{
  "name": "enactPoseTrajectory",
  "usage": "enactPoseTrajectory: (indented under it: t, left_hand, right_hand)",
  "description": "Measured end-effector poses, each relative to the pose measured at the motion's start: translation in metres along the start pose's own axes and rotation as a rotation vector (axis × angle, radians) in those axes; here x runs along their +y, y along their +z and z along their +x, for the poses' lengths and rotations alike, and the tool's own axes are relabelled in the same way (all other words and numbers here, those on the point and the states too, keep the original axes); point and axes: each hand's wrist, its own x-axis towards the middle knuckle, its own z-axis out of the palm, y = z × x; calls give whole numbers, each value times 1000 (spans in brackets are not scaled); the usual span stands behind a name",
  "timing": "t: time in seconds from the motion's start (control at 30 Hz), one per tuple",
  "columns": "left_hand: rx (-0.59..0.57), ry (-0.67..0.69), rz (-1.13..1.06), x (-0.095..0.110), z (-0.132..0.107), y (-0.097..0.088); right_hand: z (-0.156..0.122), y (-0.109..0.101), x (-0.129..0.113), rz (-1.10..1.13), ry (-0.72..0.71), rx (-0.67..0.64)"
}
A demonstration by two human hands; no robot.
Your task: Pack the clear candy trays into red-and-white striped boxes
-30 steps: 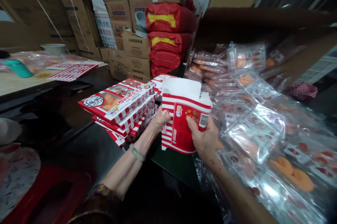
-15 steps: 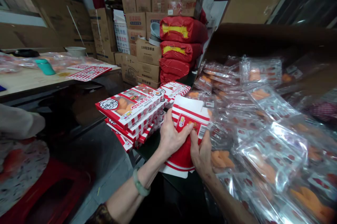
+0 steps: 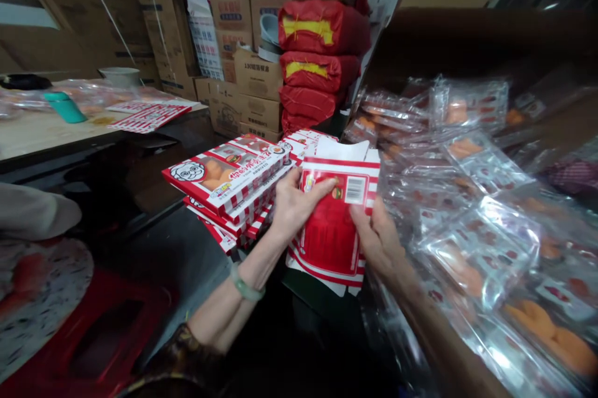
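A red-and-white striped carton point(image 3: 334, 223) with a barcode faces me, its white top flaps standing open. My left hand point(image 3: 293, 203), a green bangle on its wrist, grips the carton's left edge with the thumb across the front. My right hand point(image 3: 379, 237) holds the carton's right side from below, fingers curled on it. Just left of the carton stands a stack of filled striped boxes point(image 3: 228, 183) with a cartoon face printed on the top one.
A heap of clear plastic food packs point(image 3: 471, 211) covers the surface at right. Red sacks point(image 3: 320, 61) and cardboard boxes point(image 3: 252, 74) are piled behind. A wooden table point(image 3: 42, 133) with flat cartons and a teal cup point(image 3: 65, 108) stands at left; a red stool point(image 3: 88, 342) below.
The carton has turned so its barcode side faces me and sits flatter. My left hand moved from its far-left edge onto the front; my right hand slid down its right side.
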Motion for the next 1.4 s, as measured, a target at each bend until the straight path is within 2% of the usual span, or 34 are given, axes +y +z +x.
enactPoseTrajectory:
  t: [0.1, 0.17, 0.27, 0.33, 0.43, 0.5, 0.57, 0.67, 0.7, 0.77, 0.83, 1.0, 1.1, 1.17, 1.3, 1.37, 1.4]
  left_hand:
    - [-64, -134, -60, -10, 6, -2]
    - [-75, -165, -62, -20, 5, -1]
    - [-91, -82, -6, -34, 1, 1]
    - [-112, 5, 68, -40, -4, 1]
    - [-135, 104, 107, -44, -14, -4]
    - [-127, 138, 57, -44, -23, -11]
    - [-103, 146, -2, -44, -31, -18]
    - [-81, 141, -31, -43, -38, -28]
    - [-82, 144, -29, -43, -39, -31]
    - [-89, 152, -21, -41, -40, -35]
    - [-73, 148, -3, -40, -39, -38]
    - [-10, 108, 75, -33, -43, -39]
    - [24, 108, 141, -25, -46, -34]
    - [94, 186, 188, -20, -46, -28]
    - [258, 460, 324, -23, -35, -19]
    - [278, 499, 354, -33, -30, -19]
    - [277, 480, 356, -38, -29, -19]
  right_hand:
    - [-9, -2, 7, 33, 90, 1]
    - [-14, -2, 19, 21, 130, 24]
    - [-15, -2, 37, 12, 112, 53]
    - [-13, -5, 41, 7, 67, 136]
    - [-11, -10, 37, 55, -16, 236]
    - [-12, -16, 31, 130, -56, 232]
    - [-12, -23, 27, 224, -11, 58]
    - [-12, -35, 23, 339, 142, -425]
    - [-12, -38, 23, 348, 165, -549]
    - [-12, -39, 21, 315, 161, -625]
    - [-14, -36, 21, 270, 143, -552]
    - [-21, -19, 20, 274, 134, -269]
    - [-22, -12, 17, 256, 117, -171]
    - [-18, -10, 15, 213, 81, -100]
    - [-4, -14, 22, 131, -40, 37]
    - [1, -19, 32, 190, -49, 8]
    - [1, -21, 38, 222, -13, -57]
